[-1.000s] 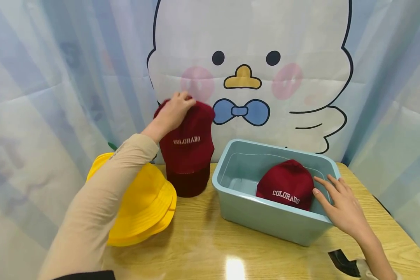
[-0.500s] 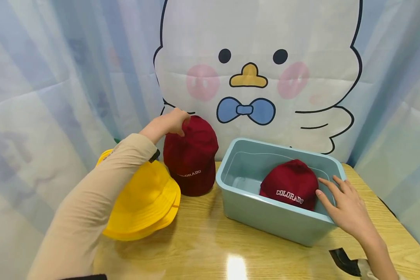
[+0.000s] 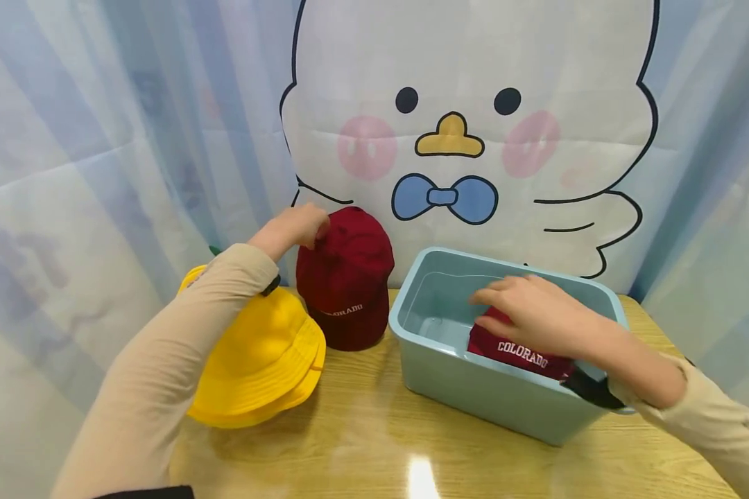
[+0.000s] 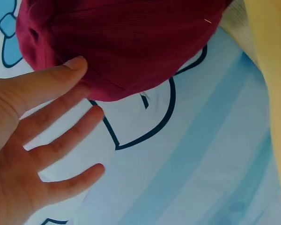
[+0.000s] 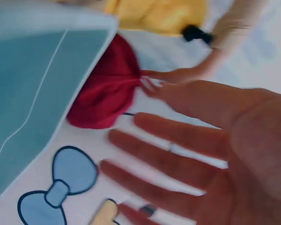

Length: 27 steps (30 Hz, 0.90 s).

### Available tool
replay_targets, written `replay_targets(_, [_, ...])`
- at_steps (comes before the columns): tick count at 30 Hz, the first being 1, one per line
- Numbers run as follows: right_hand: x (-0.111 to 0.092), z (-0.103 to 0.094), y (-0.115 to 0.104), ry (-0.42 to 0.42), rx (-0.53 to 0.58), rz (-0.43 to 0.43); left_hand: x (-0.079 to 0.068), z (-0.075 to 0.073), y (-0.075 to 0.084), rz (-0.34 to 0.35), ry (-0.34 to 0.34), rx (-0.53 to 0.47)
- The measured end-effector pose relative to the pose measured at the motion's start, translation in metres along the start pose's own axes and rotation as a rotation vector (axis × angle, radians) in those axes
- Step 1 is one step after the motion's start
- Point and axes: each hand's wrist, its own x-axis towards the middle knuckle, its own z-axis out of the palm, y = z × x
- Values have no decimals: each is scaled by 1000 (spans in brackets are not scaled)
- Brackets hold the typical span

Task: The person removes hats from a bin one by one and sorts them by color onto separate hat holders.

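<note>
A maroon cap (image 3: 349,267) with white COLORADO lettering stands on its brim on the table, left of a light blue plastic tub (image 3: 455,409). My left hand (image 3: 296,225) pinches the upper left of its crown. In the left wrist view, the thumb (image 4: 61,77) lies over the maroon fabric, with the forefinger beneath its edge and the other fingers spread. Inside the tub is a second maroon cap (image 3: 512,352), partly hidden by my right hand (image 3: 530,312), which reaches across above it. The right fingers (image 5: 164,159) are spread and hold nothing.
Yellow bucket hats (image 3: 259,353) lie stacked on the wooden table (image 3: 349,443), under my left forearm. Behind everything hangs a pale blue curtain (image 3: 162,138) with a white cartoon bird (image 3: 455,62).
My left hand has lowered the maroon cap to the table. My right hand has left the tub's right rim and moved left over the tub.
</note>
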Motion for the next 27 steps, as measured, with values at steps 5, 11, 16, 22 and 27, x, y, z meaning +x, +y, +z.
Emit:
replay_targets(5, [78,10,8,-28,12,-57,3,1,6,27,65,79])
replay_targets(11, [148,48,15,54,-165,-151,6,4,11,29,91,129])
replay_targets(16, [180,73,16,114,-359,-242,7,5,12,36,99,163])
replay_targets(22, [195,93,10,205,-457,-300,6,6,11,29,109,193])
replay_targets(27, [197,103,7,287,-518,-274,4,6,11,55,129,209])
